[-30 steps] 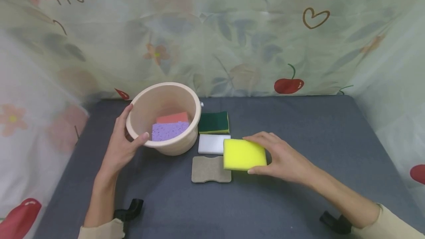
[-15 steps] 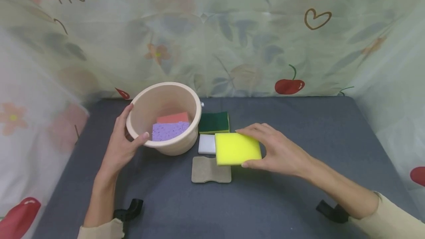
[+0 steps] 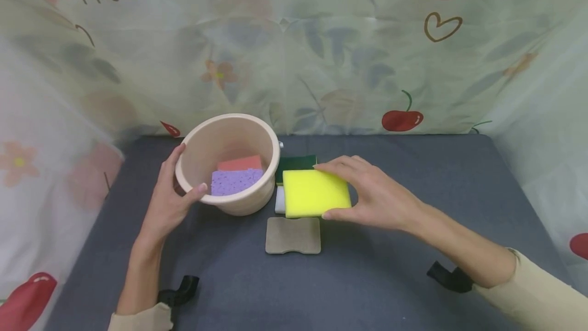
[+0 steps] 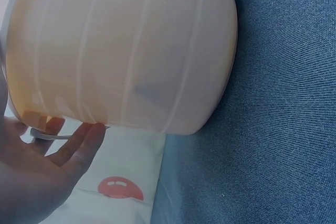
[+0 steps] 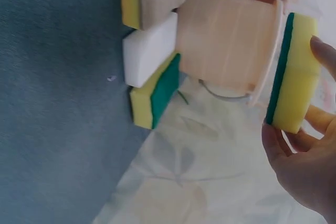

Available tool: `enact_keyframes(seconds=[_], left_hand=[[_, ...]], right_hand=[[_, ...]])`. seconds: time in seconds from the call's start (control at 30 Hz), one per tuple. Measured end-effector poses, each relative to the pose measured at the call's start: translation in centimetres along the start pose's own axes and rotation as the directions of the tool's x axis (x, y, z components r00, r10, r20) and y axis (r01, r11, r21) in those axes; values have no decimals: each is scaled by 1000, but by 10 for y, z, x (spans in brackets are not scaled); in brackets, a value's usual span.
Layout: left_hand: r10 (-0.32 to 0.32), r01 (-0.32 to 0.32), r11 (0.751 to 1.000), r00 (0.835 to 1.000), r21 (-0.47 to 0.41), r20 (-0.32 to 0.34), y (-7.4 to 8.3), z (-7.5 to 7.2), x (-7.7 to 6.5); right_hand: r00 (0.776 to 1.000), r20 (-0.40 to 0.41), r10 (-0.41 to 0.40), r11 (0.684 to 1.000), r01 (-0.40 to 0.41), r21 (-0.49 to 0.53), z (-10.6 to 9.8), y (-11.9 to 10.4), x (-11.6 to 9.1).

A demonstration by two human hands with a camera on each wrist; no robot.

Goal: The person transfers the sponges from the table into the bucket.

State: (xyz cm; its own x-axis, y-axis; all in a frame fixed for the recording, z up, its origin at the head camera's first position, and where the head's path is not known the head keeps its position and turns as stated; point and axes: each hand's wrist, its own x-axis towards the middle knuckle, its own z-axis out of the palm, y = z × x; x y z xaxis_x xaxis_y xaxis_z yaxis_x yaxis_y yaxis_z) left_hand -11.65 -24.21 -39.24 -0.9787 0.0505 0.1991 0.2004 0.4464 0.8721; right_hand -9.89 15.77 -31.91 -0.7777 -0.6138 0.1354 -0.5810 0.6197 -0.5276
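Note:
My right hand [image 3: 367, 193] pinches a yellow sponge [image 3: 316, 193] between thumb and fingers, its green scouring side facing down. In the right wrist view the sponge [image 5: 296, 74] is raised near the rim of the bucket [image 5: 231, 40]. My left hand [image 3: 171, 193] grips the left rim of the beige bucket [image 3: 243, 208], thumb on the rim and fingers along the outer wall. In the left wrist view those fingers [image 4: 86, 142] press the bucket's side. Inside lie a purple speckled sponge [image 3: 236, 182] and a pinkish-red sponge [image 3: 241, 163].
Right of the bucket, in a column, lie a dark green scouring sponge [image 3: 296, 163], a white sponge [image 3: 279, 202] partly hidden by the yellow one, and a grey notched sponge [image 3: 293, 235]. A grey cloth [image 3: 367, 280] covers the table. A printed curtain [image 3: 321, 65] stands behind.
My right hand has carried the yellow sponge leftward and up in the head view, toward the bucket, now overlapping the white and green sponges. The left hand and bucket have stayed put.

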Motion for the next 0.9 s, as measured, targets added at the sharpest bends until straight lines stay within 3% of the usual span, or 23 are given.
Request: enact_keyframes(seconds=[0.33,0.9], left_hand=[[-12,12,1000,1000,15,4,-1,0,-1],[-6,6,1000,1000,12,2,0,0,0]], right_hand=[[997,-10,-80,997,80,-5,-9,-14,23],[992,-17,-124,992,124,-13,-9,-23,63]])
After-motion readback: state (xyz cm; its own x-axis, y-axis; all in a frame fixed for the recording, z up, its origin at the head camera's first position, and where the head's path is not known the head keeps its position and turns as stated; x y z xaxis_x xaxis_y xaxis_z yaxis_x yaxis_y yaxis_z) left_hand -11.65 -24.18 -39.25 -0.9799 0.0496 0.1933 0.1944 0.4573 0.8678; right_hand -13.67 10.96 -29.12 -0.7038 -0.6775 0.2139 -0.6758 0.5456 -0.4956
